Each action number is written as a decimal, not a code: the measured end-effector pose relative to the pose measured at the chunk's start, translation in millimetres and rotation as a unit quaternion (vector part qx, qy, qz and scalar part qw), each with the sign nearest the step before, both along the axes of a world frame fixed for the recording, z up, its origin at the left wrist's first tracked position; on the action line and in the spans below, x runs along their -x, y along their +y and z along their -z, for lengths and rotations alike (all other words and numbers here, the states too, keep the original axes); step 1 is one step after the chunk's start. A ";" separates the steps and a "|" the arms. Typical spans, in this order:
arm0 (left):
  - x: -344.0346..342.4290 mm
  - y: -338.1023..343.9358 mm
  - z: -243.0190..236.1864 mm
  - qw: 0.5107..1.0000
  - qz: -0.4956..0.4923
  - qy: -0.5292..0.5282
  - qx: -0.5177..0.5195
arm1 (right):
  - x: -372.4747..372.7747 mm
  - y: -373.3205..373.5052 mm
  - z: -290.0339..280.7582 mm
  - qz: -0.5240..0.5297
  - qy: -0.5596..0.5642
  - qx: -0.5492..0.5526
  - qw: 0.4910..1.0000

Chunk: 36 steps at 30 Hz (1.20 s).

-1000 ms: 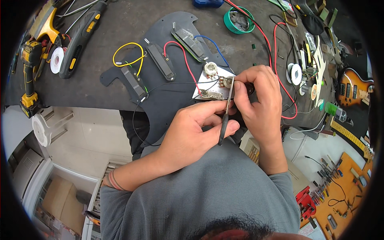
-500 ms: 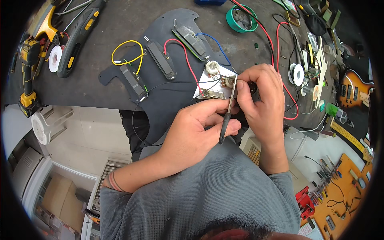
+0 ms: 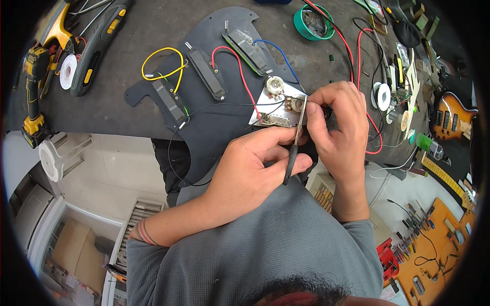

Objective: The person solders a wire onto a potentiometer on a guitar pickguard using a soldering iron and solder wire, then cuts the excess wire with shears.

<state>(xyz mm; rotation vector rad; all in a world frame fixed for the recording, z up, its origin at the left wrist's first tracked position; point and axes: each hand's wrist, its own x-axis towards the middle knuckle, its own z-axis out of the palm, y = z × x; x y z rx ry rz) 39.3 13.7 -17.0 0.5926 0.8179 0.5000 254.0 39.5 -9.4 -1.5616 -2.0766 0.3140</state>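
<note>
My left hand (image 3: 245, 168) is closed around a slim metal tool with a black handle (image 3: 291, 166); its narrow blade points up along the right edge of a shiny control plate (image 3: 259, 108). My right hand (image 3: 339, 120) pinches at that edge, near the tip of the tool and the end of a blue wire (image 3: 280, 57). What its fingertips hold is hidden. The plate carries a round potentiometer (image 3: 274, 85), a second potentiometer (image 3: 296, 104) and a switch (image 3: 276, 121). It rests against a dark guitar pickguard (image 3: 204, 120) bearing three pickups, one in the middle (image 3: 205, 71).
A green round tin (image 3: 314, 23) stands at the back. Red and black cables run down the right side past a wire spool (image 3: 381, 96). A cordless drill (image 3: 34, 97) and a grey-yellow tool (image 3: 97, 48) lie left. A sunburst guitar body (image 3: 454, 117) is far right.
The view has shifted slightly, so the bench things sit a little differently. Both hands keep the same grip, and the tool stays by the plate's right edge.
</note>
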 end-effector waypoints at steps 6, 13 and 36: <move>-1.0 0.3 -0.8 1.000 -0.004 -0.007 0.008 | -0.3 1.2 0.0 -0.004 -0.024 0.000 1.000; -1.0 0.2 0.1 1.000 -0.003 -0.011 -0.009 | -0.9 3.4 -0.6 -0.013 -0.033 -0.003 0.999; -6.1 -5.5 3.6 1.000 -0.024 -0.012 -0.015 | 0.7 5.4 0.7 -0.015 -0.071 -0.015 0.997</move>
